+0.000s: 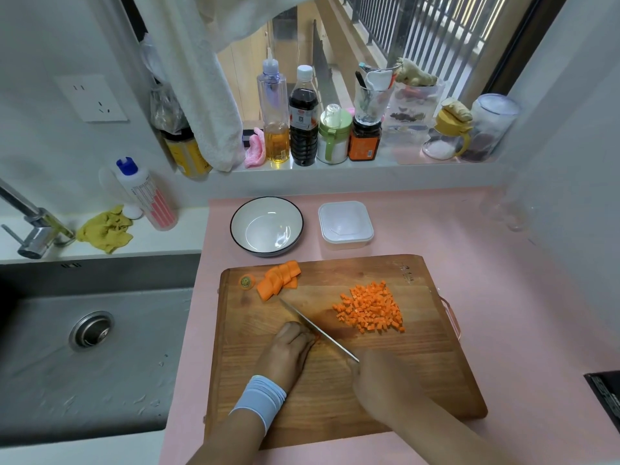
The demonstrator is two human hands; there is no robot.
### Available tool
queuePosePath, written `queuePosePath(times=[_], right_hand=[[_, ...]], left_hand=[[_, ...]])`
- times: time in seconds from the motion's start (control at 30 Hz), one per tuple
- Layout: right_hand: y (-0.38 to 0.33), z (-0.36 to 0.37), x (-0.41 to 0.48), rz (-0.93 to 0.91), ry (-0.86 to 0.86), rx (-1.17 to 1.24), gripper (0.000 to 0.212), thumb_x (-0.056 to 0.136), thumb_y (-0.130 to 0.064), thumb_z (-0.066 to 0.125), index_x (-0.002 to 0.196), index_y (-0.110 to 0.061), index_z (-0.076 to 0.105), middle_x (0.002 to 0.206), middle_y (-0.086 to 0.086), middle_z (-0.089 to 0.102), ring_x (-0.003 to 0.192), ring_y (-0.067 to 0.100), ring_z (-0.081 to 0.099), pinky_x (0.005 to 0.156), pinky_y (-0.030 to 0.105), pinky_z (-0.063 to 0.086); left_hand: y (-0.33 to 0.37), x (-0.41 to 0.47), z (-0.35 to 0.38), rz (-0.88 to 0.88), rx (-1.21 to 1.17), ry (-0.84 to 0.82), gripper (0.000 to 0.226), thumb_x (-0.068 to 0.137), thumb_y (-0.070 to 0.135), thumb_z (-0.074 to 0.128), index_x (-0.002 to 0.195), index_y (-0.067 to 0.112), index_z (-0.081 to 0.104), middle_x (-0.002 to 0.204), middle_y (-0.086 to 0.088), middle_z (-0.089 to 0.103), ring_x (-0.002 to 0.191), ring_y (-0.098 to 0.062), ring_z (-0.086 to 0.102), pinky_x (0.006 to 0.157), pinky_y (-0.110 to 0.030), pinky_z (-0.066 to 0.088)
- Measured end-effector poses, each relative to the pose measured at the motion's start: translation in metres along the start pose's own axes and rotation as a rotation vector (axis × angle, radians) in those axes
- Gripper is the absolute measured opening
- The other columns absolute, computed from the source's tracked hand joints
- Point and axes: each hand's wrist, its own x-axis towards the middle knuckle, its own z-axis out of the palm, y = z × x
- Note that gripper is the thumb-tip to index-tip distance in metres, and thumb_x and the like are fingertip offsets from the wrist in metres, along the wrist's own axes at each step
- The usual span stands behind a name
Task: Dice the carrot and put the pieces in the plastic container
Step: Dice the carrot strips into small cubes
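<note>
The work surface is a pink-covered bench [486,263] set below a windowsill [335,169] that carries a row of bottles and jars. A steel sink [100,330] with a faucet [33,226] adjoins the bench on the left, and a yellow cloth [105,231] lies on the ledge behind it. A wooden cutting board [419,380] occupies the near bench. The diced carrot [372,308] lies heaped on the board's right half. The carrot slices [278,280] and the carrot end [247,282] lie at its far-left corner. The left hand [288,354], fingers curled, holds down a carrot piece [317,337], which is mostly hidden. The right hand [375,380] grips the knife [318,330], its blade against the left knuckles. The plastic container [345,224] stands behind the board, just right of a bowl [266,226].
</note>
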Motion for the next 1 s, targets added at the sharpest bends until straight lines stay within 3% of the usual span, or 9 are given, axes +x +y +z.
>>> queuePosePath(times=[0.2,0.3,0.5,0.87,1.0], right_hand=[[-0.010,-0.001,0.015,0.026,-0.058,0.057,0.028,0.101,-0.040,0.043,0.103,-0.022,0.065,0.100,0.002,0.068,0.096,0.023,0.066,0.072,0.029,0.042],[-0.010,0.000,0.018,0.034,-0.070,0.079,0.027,0.101,-0.039,0.044,0.102,-0.023,0.066,0.096,0.001,0.068,0.092,0.023,0.066,0.069,0.028,0.038],[-0.010,-0.001,0.015,0.018,-0.043,0.067,0.030,0.102,-0.040,0.043,0.104,-0.021,0.066,0.100,0.002,0.068,0.095,0.024,0.065,0.068,0.027,0.035],[-0.013,-0.002,0.002,-0.028,0.010,0.036,0.031,0.102,-0.044,0.041,0.100,-0.024,0.064,0.093,-0.002,0.065,0.090,0.021,0.064,0.071,0.031,0.044],[-0.011,-0.003,-0.002,-0.021,0.013,0.034,0.031,0.102,-0.044,0.041,0.101,-0.024,0.064,0.093,-0.002,0.065,0.093,0.022,0.064,0.069,0.029,0.036]], left_hand=[[-0.003,-0.001,0.003,0.003,-0.016,-0.003,0.011,0.092,0.009,0.064,0.096,0.008,0.073,0.098,-0.003,0.065,0.096,-0.015,0.059,0.091,-0.020,0.048],[-0.006,-0.003,0.005,-0.007,-0.005,-0.012,0.011,0.088,0.004,0.069,0.097,0.008,0.073,0.099,-0.003,0.065,0.096,-0.016,0.060,0.088,-0.024,0.051],[-0.003,-0.006,0.004,-0.008,0.053,-0.041,0.019,0.094,0.013,0.053,0.099,0.009,0.071,0.100,-0.004,0.064,0.094,-0.017,0.058,0.078,-0.029,0.053],[0.000,-0.003,0.002,-0.009,0.035,0.006,0.019,0.096,0.016,0.056,0.092,0.008,0.073,0.091,-0.004,0.064,0.088,-0.018,0.058,0.080,-0.028,0.051],[0.000,-0.003,0.002,-0.005,0.026,0.018,0.019,0.095,0.016,0.056,0.091,0.008,0.074,0.091,-0.003,0.064,0.088,-0.016,0.058,0.080,-0.026,0.051]])
